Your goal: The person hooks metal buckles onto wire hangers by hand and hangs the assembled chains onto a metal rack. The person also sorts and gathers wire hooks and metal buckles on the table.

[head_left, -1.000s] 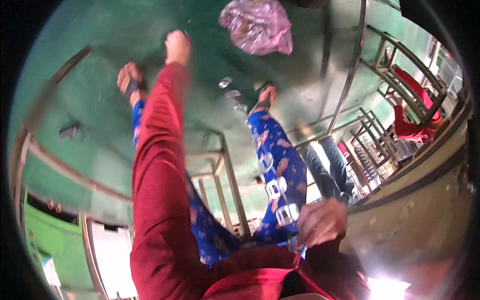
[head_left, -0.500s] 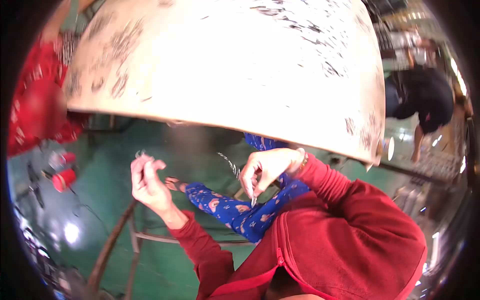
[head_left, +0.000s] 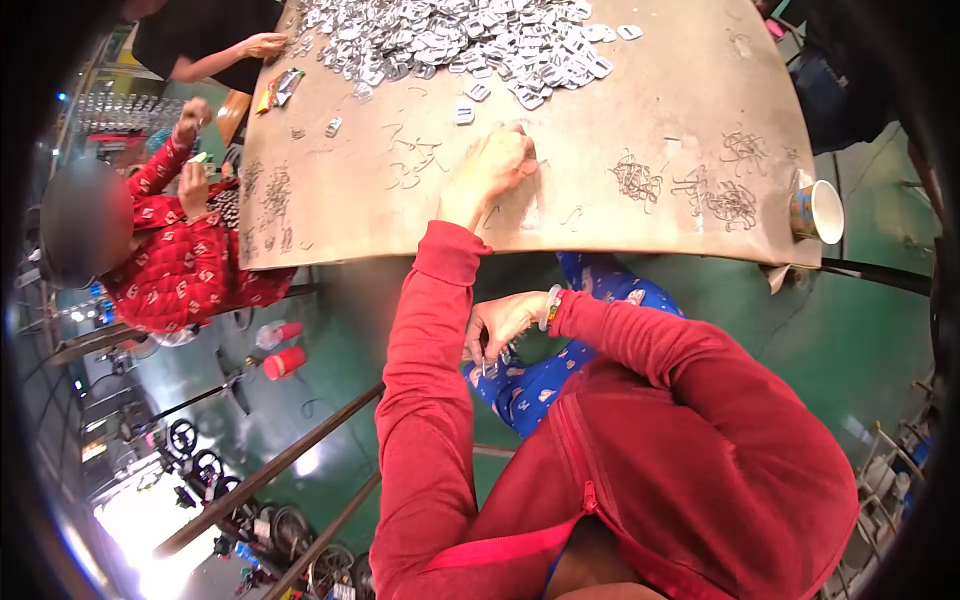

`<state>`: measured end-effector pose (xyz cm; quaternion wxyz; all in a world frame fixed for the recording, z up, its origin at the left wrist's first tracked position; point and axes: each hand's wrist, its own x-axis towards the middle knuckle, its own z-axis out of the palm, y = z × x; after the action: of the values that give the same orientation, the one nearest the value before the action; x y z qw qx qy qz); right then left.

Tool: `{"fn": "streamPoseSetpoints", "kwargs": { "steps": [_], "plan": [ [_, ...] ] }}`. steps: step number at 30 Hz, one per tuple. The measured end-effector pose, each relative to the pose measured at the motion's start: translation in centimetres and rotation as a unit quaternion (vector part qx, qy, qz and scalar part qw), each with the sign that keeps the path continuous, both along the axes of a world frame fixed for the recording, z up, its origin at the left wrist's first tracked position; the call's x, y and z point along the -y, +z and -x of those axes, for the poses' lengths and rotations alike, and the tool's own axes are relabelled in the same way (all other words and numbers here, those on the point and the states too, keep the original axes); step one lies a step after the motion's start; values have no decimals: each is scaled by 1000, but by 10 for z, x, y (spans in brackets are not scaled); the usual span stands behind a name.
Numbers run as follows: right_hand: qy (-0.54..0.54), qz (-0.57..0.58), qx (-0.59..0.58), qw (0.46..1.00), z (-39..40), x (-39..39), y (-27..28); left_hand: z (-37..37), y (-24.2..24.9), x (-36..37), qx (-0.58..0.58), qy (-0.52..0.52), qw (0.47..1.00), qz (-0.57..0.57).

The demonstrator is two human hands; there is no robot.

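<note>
- I am reaching my left hand (head_left: 495,165) up onto the table (head_left: 640,100), with the fingers curled down and pressing on the bare surface, near some thin bent wire pieces (head_left: 410,160).
- I cannot tell if this hand is pinching one of the wires; the fingertips are hidden under the knuckles.
- I am keeping my right hand (head_left: 500,325) low, under the table edge and above my lap, with the fingers closed around a small metal piece (head_left: 487,362) that is sticking down from the hand.
- A big pile of small silver metal parts (head_left: 450,35) is lying at the far side of the table, just beyond my left hand.
- More tangled wire bundles (head_left: 700,190) are lying to the right on the table, and a paper cup (head_left: 818,212) is standing at the right edge.
- A person in red patterned clothes (head_left: 185,260) is sitting at the left side of the table.
- Another person's hand (head_left: 262,44) is resting at the far left corner.
- Two red containers (head_left: 282,350) are lying on the green floor under the table.
</note>
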<state>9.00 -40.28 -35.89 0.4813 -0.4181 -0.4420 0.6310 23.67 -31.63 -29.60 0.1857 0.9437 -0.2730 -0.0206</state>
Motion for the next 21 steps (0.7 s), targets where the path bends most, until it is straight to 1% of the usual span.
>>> {"fn": "streamPoseSetpoints", "kwargs": {
  "steps": [1, 3, 4, 5, 7, 8, 10, 11, 13, 15, 16, 17, 19, 20, 21],
  "plan": [
    [1, -19, 2, 1000, 1, 1, 2, 1, 3, 0, 15, 16, 999, 28],
    [-13, -22, 28, 999, 3, 6, 11, 1, 10, 0, 49, 50, 993, 90],
    [-16, -17, 32, 999, 4, 8, 12, 0, 17, -2, 76, 56, 992, 83],
    [-19, -10, 40, 999, 4, 10, 13, 2, 23, -4, 23, 96, 989, 113],
    [-59, -44, 48, 996, 4, 15, 18, 12, 43, -5, -74, 178, 964, 181],
    [-79, -63, 51, 994, 4, 17, 24, 29, 62, 0, -121, 201, 932, 278],
    [-122, -108, 60, 985, 5, 21, 35, 61, 73, -4, -95, 246, 904, 337],
    [-137, -109, 86, 981, 4, 22, 42, 80, 77, -7, -80, 270, 887, 367],
    [-193, -78, 95, 973, 5, 28, 61, 128, 88, -8, -32, 321, 868, 378],
    [-242, -78, 51, 966, 10, 34, 78, 182, 91, -11, 23, 417, 844, 338],
    [-275, -101, 73, 953, 15, 29, 71, 208, 93, -3, 69, 439, 801, 401],
    [-268, -77, 40, 959, 17, 30, 81, 232, 94, 4, 75, 444, 745, 491],
    [-312, -110, 46, 943, 22, 26, 82, 271, 96, 19, 102, 477, 692, 532],
    [-308, -101, 27, 946, 25, 22, 90, 288, 95, 21, 113, 472, 661, 573],
    [-308, -92, 9, 947, 27, 18, 99, 299, 97, 25, 127, 481, 655, 568]
  ]
}}
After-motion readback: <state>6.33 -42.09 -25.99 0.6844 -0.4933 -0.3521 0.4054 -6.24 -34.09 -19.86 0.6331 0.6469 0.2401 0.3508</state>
